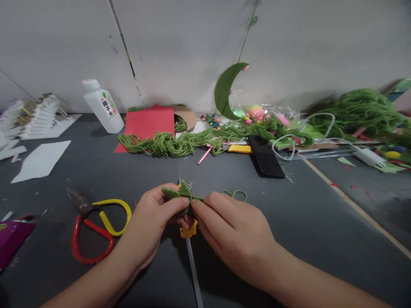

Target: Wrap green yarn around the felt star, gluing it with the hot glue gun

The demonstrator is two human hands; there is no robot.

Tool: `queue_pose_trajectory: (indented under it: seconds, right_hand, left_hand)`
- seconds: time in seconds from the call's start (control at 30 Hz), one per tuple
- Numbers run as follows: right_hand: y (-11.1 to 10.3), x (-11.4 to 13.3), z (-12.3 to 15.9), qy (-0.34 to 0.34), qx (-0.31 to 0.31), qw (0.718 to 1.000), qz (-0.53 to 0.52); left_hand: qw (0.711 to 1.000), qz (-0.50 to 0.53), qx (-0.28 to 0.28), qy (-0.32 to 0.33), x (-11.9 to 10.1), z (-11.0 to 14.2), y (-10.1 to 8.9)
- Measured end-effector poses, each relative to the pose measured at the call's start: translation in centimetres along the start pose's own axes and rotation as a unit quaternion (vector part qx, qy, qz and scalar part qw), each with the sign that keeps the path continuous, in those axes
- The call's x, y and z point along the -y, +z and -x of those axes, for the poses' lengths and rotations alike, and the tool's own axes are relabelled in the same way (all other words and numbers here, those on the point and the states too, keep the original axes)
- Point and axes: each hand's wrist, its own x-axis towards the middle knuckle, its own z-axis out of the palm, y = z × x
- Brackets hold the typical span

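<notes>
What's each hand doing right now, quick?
Left hand: closed, holding a small pointed piece wrapped in green yarn.
Right hand: pinched closed at that piece's edge; exactly what it grips is hidden.

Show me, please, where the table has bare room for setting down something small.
The widest free patch of tabletop lies between the right hand, the smartphone and the pale strip. A smaller one separates the scissors from the white bottle. Crowded: the back edge, with green yarn, red paper and white charger; and around the left hand, green piece and metal strip.
</notes>
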Motion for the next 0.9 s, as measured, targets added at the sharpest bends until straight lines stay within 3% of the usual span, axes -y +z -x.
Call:
queue_pose_trajectory:
  seconds: [0.1,0.2,0.3,0.37,0.47,0.53,0.6,0.67,0.77,0.9]
  right_hand:
    - [-0.1,-0.4,0.0,-0.037,0.004,0.999,0.005]
    - [-0.2,-0.5,0.1,-0.031,0.008,0.999,-0.032]
    - [-0.4,-0.3,0.0,0.039,-0.014,0.991,-0.131]
    - [-0.5,-0.2,-0.3,0.114,-0.016,0.969,-0.219]
    - [-0.6,-0.4,-0.7,0.265,0.016,0.894,-0.362]
    - [-0.5,-0.8,-0.9,0.349,0.061,0.802,-0.480]
    - [-0.3,-1.4,-1.1,0.386,0.105,0.707,-0.583]
    - [-0.2,-1.9,-1.1,0.394,0.131,0.647,-0.640]
    - [0.0,-2.4,-1.1,0.387,0.155,0.613,-0.671]
    - [0.3,-2.5,-1.1,0.377,0.179,0.613,-0.671]
  left_hand:
    - [0.999,0.040,-0.007,-0.018,-0.4,-0.1,-0.2]
    - [0.997,0.075,-0.012,-0.032,-0.6,-0.2,-0.3]
    - [0.993,0.119,-0.004,-0.028,-0.6,-0.2,-0.3]
    - [0.989,0.147,0.005,-0.015,-0.6,-0.2,-0.3]
    - [0.983,0.182,0.026,-0.012,-0.7,-0.2,-0.3]
    - [0.980,0.193,0.044,-0.026,-0.8,-0.2,-0.3]
    - [0.979,0.191,0.060,-0.042,-0.9,-0.2,-0.4]
    - [0.979,0.183,0.073,-0.051,-0.9,-0.2,-0.4]
    - [0.978,0.177,0.097,-0.053,-0.7,-0.2,-0.4]
    - [0.983,0.155,0.084,-0.055,-0.5,-0.3,-0.2]
